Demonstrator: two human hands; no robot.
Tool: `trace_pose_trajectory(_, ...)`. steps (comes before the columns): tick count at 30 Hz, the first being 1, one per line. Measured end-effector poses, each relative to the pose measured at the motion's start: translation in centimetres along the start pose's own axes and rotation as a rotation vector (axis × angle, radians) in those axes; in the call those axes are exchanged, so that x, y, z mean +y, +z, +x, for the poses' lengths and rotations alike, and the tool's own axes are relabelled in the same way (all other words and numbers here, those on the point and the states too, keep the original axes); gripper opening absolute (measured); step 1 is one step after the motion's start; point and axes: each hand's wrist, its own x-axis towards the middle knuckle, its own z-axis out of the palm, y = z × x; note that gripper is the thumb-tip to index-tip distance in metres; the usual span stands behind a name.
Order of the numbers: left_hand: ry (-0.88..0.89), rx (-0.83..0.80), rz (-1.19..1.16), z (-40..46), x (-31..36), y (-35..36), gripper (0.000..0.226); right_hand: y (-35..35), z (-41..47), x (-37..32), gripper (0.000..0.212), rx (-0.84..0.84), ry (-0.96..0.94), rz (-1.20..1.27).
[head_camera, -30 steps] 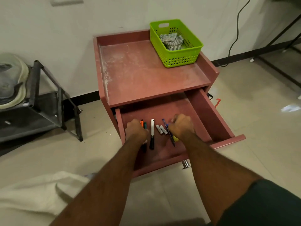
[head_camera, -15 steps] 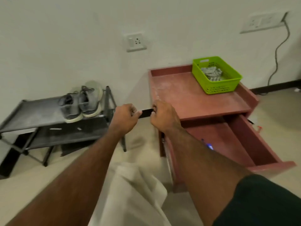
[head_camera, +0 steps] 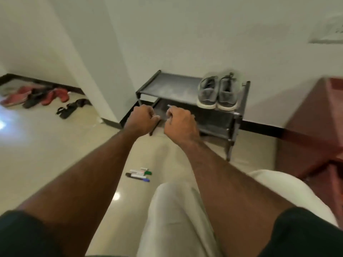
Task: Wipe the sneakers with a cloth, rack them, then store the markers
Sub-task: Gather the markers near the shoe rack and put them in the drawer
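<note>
— Pale tiled floor (head_camera: 55, 154) and a bare white wall. Where do the hands sit in all that?

— Out in front of the rack (head_camera: 172, 86). The left hand (head_camera: 143, 117) and right hand (head_camera: 181, 120) are close side by side, with the fingers of both curled in like loose fists. I cannot tell whether they pinch anything. A small pale sliver shows by the right hand's fingers, but it is too blurred to name.

— Why hold them like that?

— Only a guess: two hands brought that close could be working one small thing between them, such as a cap.

— And the sneakers (head_camera: 218, 93)?

— They are on the rack's top shelf at its right end, side by side with their pale soles at the front edge. That looks deliberate, and I judge the racking done.

— The markers (head_camera: 139, 175)?

— A few lie bunched on the floor under the forearms, near the person's pale trouser leg (head_camera: 176, 210). They are well apart from the red-brown cabinet (head_camera: 306, 127) at the right edge. Storing seems to be what is left, so they would need gathering first.

— Anything else?

— Loose shoes (head_camera: 37, 97) lie in the far left corner.
</note>
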Motion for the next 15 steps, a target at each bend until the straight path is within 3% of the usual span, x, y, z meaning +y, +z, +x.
trace_pose_trajectory(4,-0.127,-0.06,0.102,0.0,-8.8,-1.1,0.021,9.0,-1.0,-1.7,0.019,-0.145,0.045,0.064)
trace_pose_trajectory(9,-0.329,-0.037,0.019,-0.4,-17.8,1.6,0.022,17.8,-2.2,1.4,0.029,-0.403,0.148,0.026)
trace_pose_trajectory(13,-0.521,-0.079,-0.21,-0.4,-22.6,6.9,0.019,22.8,-1.0,5.2,0.028,-0.671,0.25,-0.13)
trace_pose_trajectory(15,-0.633,-0.046,-0.364,-0.4,-24.3,9.5,0.019,24.9,-0.2,6.6,0.028,-0.722,0.247,-0.195)
